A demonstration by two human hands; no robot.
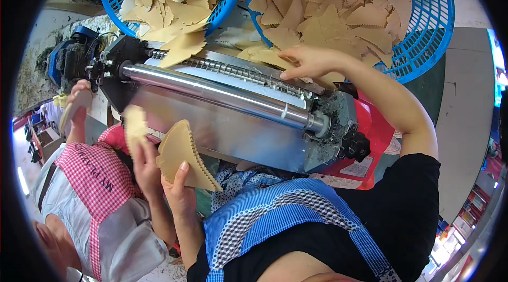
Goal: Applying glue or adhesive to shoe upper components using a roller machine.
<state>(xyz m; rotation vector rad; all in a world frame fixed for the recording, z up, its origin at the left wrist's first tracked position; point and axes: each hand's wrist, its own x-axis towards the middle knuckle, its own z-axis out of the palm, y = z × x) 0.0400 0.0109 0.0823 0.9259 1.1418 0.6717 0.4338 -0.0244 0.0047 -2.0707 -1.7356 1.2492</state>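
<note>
Head: piece (pixel 184 156) in left hand (pixel 181 196).

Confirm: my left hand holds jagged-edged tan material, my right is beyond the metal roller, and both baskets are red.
Wrong colour: the head view shows both baskets blue. Your left hand holds jagged-edged tan material; your right hand is beyond the metal roller.

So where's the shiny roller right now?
In the head view, the roller crosses the machine just left of centre, between the left hand and right hand.

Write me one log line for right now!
left hand: holding tan zigzag-edged material | right hand: beyond metal roller, near loose tan pieces | blue baskets: holding tan pieces
</note>
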